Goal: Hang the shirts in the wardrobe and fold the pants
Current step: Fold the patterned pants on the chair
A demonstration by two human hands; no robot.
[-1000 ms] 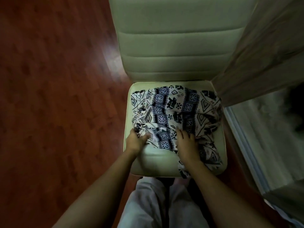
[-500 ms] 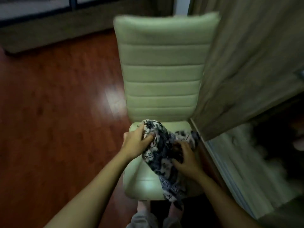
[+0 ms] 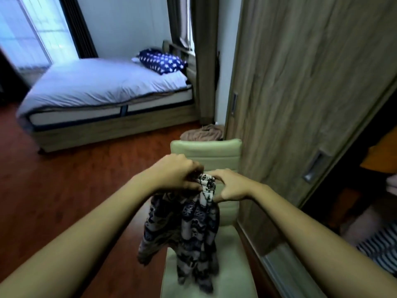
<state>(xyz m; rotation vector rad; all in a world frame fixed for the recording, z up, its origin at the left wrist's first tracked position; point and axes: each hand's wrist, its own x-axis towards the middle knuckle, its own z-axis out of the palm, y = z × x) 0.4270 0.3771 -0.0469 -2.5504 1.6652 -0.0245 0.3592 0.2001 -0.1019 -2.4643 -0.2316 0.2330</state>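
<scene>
A black-and-white patterned garment hangs in the air over the pale green chair. My left hand grips its bunched top edge from the left. My right hand pinches the same edge from the right, close beside the left hand. The cloth dangles down to about the chair seat. The wooden sliding wardrobe door stands just to the right of the chair, and the wardrobe's dark open inside shows at the far right.
A bed with a blue starred pillow stands at the back left. A beige cloth pile lies on the red wooden floor behind the chair. Striped fabric and folded items lie inside the wardrobe.
Both hands have lifted the patterned garment off the chair seat and brought it up, gathered at the top. My head has tilted up, so the bed and the wardrobe have come into view.
</scene>
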